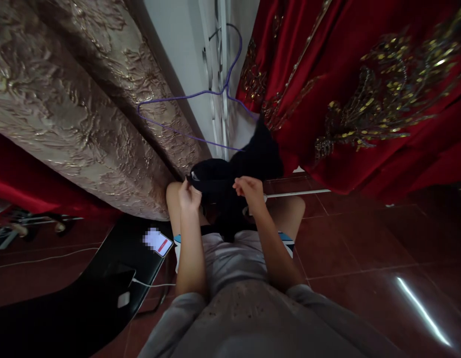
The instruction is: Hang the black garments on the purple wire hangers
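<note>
Both my hands hold a black garment in front of me, above my knees. My left hand pinches its left edge. My right hand grips its right side. The cloth bunches between the hands and rises to the upper right, where it meets a purple wire hanger. The hanger hangs against a white wall or door frame.
A gold-beige embossed fabric hangs at the left. A red garment with gold embroidery hangs at the right. A phone lies on a black seat at lower left, with a white cable. The floor is dark red tile.
</note>
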Demonstrator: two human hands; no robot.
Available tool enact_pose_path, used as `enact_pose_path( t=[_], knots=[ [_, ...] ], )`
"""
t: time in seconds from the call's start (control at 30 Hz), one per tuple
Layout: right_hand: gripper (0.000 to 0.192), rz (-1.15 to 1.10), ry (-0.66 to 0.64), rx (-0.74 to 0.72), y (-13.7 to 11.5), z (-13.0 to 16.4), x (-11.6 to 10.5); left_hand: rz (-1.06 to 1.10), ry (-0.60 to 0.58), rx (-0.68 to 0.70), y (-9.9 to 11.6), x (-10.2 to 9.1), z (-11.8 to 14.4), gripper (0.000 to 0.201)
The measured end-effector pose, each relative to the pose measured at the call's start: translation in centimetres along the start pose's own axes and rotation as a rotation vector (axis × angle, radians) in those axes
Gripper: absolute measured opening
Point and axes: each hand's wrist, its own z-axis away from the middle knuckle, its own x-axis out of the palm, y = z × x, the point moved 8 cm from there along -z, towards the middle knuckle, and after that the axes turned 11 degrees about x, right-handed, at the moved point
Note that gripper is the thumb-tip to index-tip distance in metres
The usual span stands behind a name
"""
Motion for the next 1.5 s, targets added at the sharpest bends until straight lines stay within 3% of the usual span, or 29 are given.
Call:
enact_pose_path(
  t=[0.07,0.17,0.2,0.3,0.37,0.43,0.47,0.57,0.63,0.7,0.8,0.87,0.97,1.03,1.1,1.27,1.37,1.5],
  knots=[
    [0.024,0.125,0.013,-0.115,-0.9,0.8,-1.2,0.081,-0.020,-0.009,0.5,1.9,1.4,0.026],
    [0.068,0.294,-0.137,-0.296,-3.0,1.9,0.3,0.096,-0.134,0.127,3.4,6.1,3.7,0.026],
    [0.071,0.311,-0.203,-0.324,-3.5,2.1,1.2,0.016,-0.182,0.233,4.9,7.3,4.5,0.025],
    [0.033,0.305,-0.344,-0.340,-4.7,2.0,3.5,-0.335,-0.236,0.583,8.7,8.9,6.4,0.022],
    [0.019,0.341,-0.434,-0.322,-5.3,1.5,4.5,-0.450,-0.256,0.658,9.2,7.9,6.5,0.027],
    [0.017,0.402,-0.508,-0.327,-6.3,0.7,5.0,-0.490,-0.382,0.560,7.7,6.4,6.1,0.040],
    [0.016,0.416,-0.499,-0.355,-7.1,0.0,4.9,-0.518,-0.506,0.463,6.2,5.9,6.1,0.045],
    [0.018,0.352,-0.306,-0.522,-10.1,-3.4,3.8,-0.673,-0.955,0.147,1.4,4.4,8.0,0.051],
    [0.033,0.274,-0.131,-0.609,-11.1,-6.6,2.8,-0.745,-1.117,0.043,0.2,3.2,9.2,0.048],
    [0.040,0.238,-0.020,-0.557,-10.4,-10.3,1.9,-0.773,-1.123,0.043,0.8,2.1,8.8,0.043],
    [0.028,0.296,-0.011,-0.384,-8.0,-14.2,0.7,-0.904,-1.137,0.062,2.7,0.0,6.6,0.040],
    [0.016,0.372,-0.054,-0.373,-7.3,-14.4,-0.5,-1.084,-1.139,0.089,4.2,-1.9,4.2,0.041],
    [0.009,0.437,-0.075,-0.430,-7.7,-12.4,-2.8,-1.313,-1.013,0.230,8.1,-3.7,-0.1,0.041],
    [0.009,0.423,-0.068,-0.454,-8.2,-11.0,-4.0,-1.358,-0.927,0.411,11.7,-3.0,-2.0,0.036],
    [0.014,0.381,-0.052,-0.466,-8.5,-10.0,-4.4,-1.345,-0.864,0.605,15.5,-1.0,-2.7,0.029],
    [0.025,0.288,-0.009,-0.434,-8.0,-9.3,-3.0,-1.234,-0.815,0.896,22.4,4.9,-1.5,0.021],
    [0.027,0.275,-0.018,-0.386,-7.7,-9.3,-2.3,-1.262,-0.847,0.957,24.1,6.2,-0.9,0.018],
    [0.023,0.289,0.020,-0.357,-7.8,-9.0,-2.5,-1.434,-0.958,0.934,24.1,5.7,-0.9,0.021]
  ],
)
